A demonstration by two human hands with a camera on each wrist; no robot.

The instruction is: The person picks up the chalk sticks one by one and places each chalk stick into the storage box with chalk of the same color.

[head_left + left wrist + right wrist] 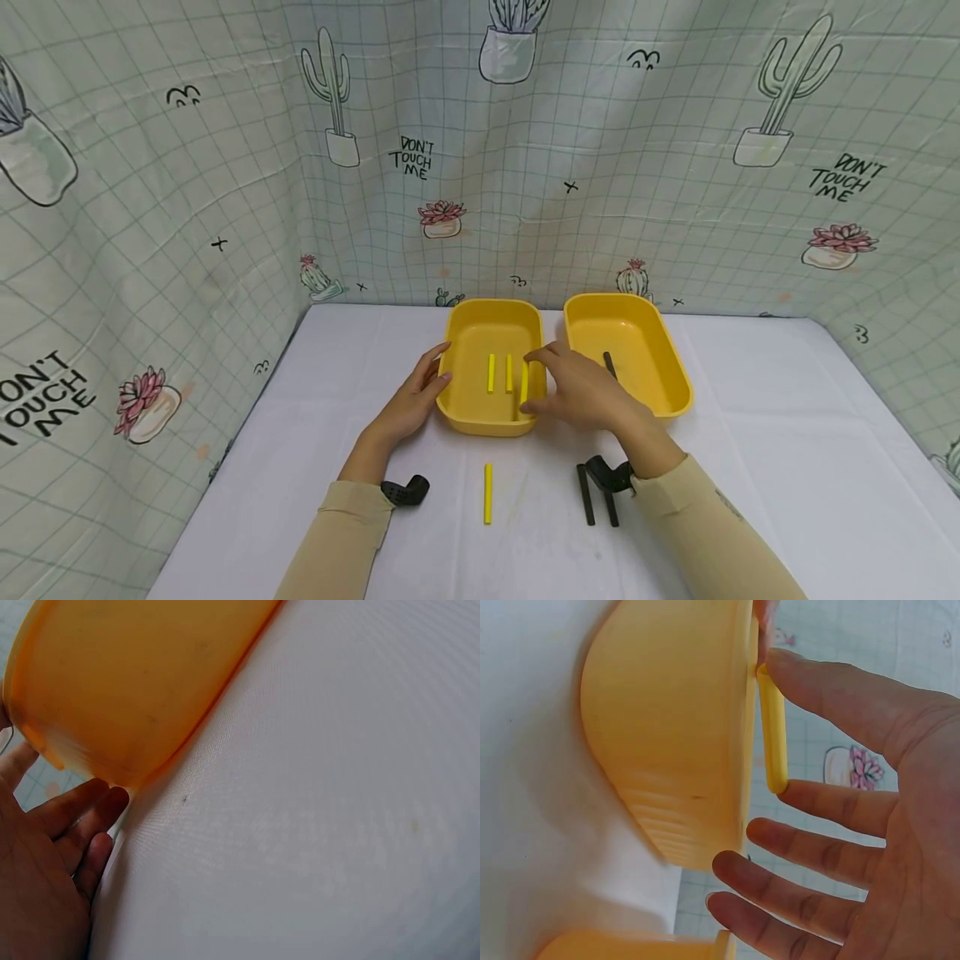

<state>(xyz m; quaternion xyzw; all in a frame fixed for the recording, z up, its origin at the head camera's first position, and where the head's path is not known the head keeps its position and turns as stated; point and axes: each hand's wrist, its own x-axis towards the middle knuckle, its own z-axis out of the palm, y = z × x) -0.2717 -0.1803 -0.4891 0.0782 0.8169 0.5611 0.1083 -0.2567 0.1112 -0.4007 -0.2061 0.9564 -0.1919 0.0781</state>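
Note:
My right hand (581, 387) pinches a yellow stick (775, 731) by its two ends, thumb at one end and index finger at the other. The stick is above the right side of the left yellow tray (487, 422). Its other fingers are spread, as the right wrist view shows. Inside that tray lie two more yellow sticks, a left one (491, 373) and a right one (509, 373). My left hand (411, 404) holds the tray's left side, thumb at the rim and fingertips against the outer wall (142, 697).
A second yellow tray (678, 379) stands to the right with a black stick (610, 364) inside, partly hidden by my right hand. In front, another yellow stick (487, 493) and two black sticks (585, 494) lie on the white cloth. Patterned cloth (525, 167) hangs behind.

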